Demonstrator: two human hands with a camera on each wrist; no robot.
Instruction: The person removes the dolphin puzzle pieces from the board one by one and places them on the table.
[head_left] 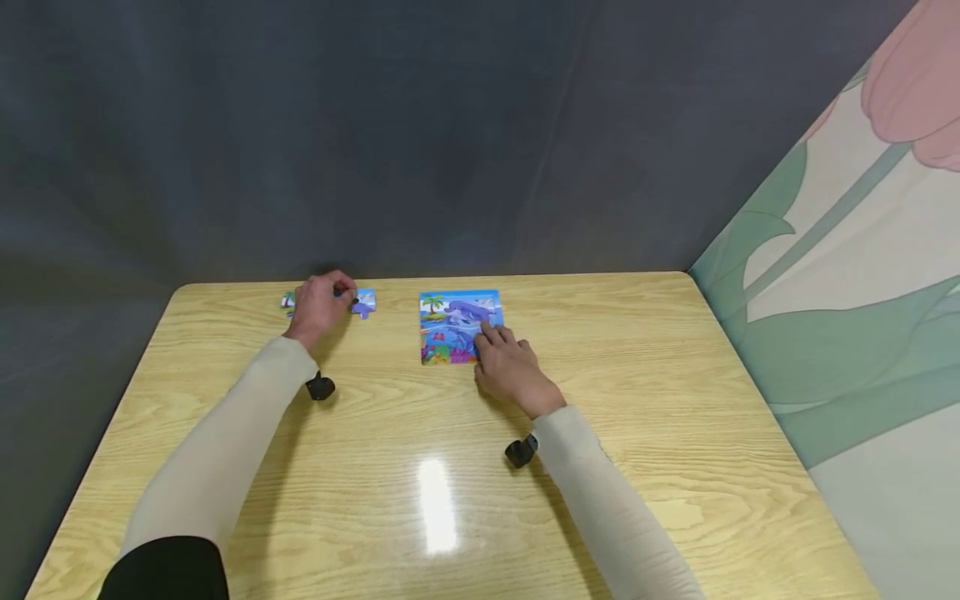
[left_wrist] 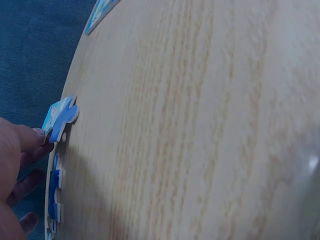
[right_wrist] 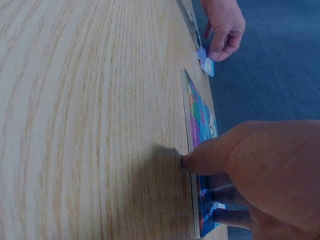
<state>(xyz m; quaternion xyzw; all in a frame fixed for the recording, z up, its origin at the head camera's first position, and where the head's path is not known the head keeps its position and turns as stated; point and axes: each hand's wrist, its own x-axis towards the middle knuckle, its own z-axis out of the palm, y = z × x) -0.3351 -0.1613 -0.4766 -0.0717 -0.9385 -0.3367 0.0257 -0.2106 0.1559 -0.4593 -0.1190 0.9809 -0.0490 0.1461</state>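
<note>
My left hand [head_left: 321,307] is at the back left of the table. Its thumb and fingertip pinch the edge of a blue jigsaw piece [left_wrist: 62,117], which is tilted up off the wood in the left wrist view. More jigsaw pieces [left_wrist: 54,192] lie along the table edge by that hand, partly hidden by it from the head view. My right hand [head_left: 513,367] rests on the right side of a picture puzzle board [head_left: 447,329] with dolphins and a palm tree. Its fingers lie on the board's face and the thumb touches the near edge.
Both hands are over a light wooden table [head_left: 375,467], with its back edge just behind the pieces and the board. A dark curtain [head_left: 450,142] hangs behind it. On the right is a flower-patterned cloth [head_left: 840,275].
</note>
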